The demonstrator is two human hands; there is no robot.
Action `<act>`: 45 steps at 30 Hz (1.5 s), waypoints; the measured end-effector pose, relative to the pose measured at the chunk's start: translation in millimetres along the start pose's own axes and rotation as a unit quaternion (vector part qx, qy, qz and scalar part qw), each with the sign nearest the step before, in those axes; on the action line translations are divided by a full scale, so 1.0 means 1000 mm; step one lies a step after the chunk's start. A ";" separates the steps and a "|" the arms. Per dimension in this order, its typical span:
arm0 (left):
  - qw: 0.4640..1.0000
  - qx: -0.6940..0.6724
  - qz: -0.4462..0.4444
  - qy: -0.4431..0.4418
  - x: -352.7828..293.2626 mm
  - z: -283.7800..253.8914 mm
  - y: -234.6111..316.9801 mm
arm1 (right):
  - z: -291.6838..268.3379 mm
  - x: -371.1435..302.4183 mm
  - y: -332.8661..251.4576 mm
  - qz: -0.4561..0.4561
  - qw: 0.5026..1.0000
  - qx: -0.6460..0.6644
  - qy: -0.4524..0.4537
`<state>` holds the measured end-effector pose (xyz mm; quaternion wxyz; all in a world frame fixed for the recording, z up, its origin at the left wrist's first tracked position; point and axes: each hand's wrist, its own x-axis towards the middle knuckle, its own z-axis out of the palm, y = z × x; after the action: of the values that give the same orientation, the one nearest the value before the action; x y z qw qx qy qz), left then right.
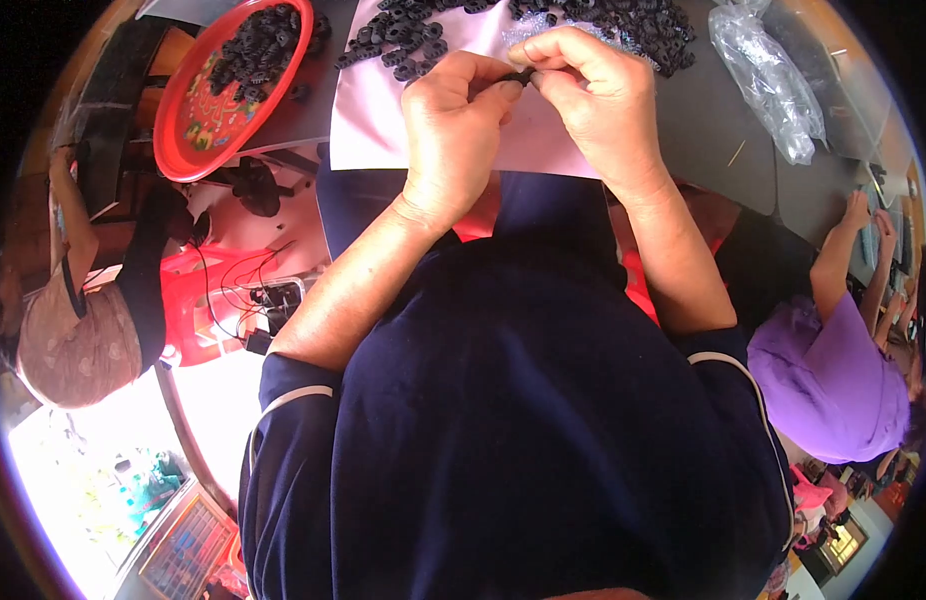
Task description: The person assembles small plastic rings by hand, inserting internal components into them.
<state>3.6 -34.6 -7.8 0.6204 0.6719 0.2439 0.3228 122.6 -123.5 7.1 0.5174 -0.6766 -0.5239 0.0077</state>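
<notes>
A small black part (pixel 524 76) is pinched between my two hands over a pale pink sheet (pixel 373 130). My left hand (pixel 453 130) grips it with thumb and forefinger, the other fingers curled. From the other side my right hand (pixel 608 110) closes on it with thumb and bent forefinger. Its exact kind is hidden by my fingertips. Beyond my hands, many similar small black ring-like parts (pixel 408 38) lie loose across the far side of the sheet. Some clear plastic wrap (pixel 568 30) lies among them, partly behind my right hand.
To the left, a red oval tray (pixel 173 140) holds a heap of black parts. A crumpled clear plastic bag (pixel 768 85) lies on the grey table (pixel 728 190) at right. Other people sit at both sides, one in a purple top (pixel 833 380). A red stool (pixel 198 300) with cables stands at left.
</notes>
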 end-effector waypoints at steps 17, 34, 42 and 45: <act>0.992 0.064 0.090 0.064 0.002 0.007 -0.010 | 0.017 -0.012 0.010 -0.131 0.976 -0.120 0.127; 0.998 -0.022 0.024 0.060 -0.005 -0.007 0.008 | 0.003 -0.017 0.010 -0.150 0.988 0.013 0.021; 0.875 0.356 0.261 0.201 0.072 -0.147 0.067 | -0.027 -0.026 0.022 0.078 0.970 0.197 0.118; 0.780 0.502 0.355 0.117 0.070 -0.113 0.053 | -0.026 -0.028 0.028 0.092 0.969 0.194 0.121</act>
<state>-36.4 87.0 56.2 0.0031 0.8843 0.1861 0.4282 144.2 -158.9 -15.4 0.6953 -0.6046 -0.3815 0.0747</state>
